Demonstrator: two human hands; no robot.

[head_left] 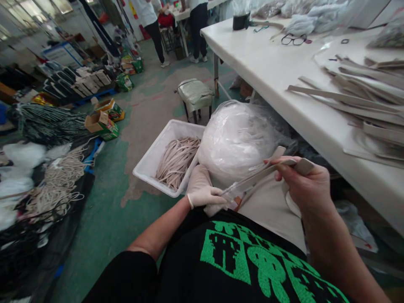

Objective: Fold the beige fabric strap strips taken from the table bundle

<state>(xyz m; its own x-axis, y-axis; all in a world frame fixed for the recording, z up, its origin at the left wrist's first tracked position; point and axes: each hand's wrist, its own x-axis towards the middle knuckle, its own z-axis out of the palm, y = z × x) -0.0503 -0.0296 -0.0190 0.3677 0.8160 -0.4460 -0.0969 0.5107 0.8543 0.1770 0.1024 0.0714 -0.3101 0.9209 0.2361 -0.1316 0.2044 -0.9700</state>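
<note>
1. The left hand (206, 196), in a pale glove, is low at the person's lap; its grip is closed on the near-left end of a long, flat beige strip (252, 179).
2. The right hand (304, 179), ungloved, is farther right; its grip pinches the strip's other end between thumb and fingers. More flat ends stick out there, probably from a second strip, though the overlap makes the count unclear.
3. The strip slants between the hands, above the light cloth (277, 208) over the lap.
4. Just beyond the left hand is a white tub (147, 165) holding a heap of thin, pinkish-beige strips (178, 162).
5. A large, full clear plastic bag (236, 136) bulges against the tub's right side.
6. On the right, the white surface (261, 63) carries a pile of loose flat strips (362, 94), with glasses (293, 40) farther back.
7. A padded stool (195, 94) stands beyond the tub.
</note>
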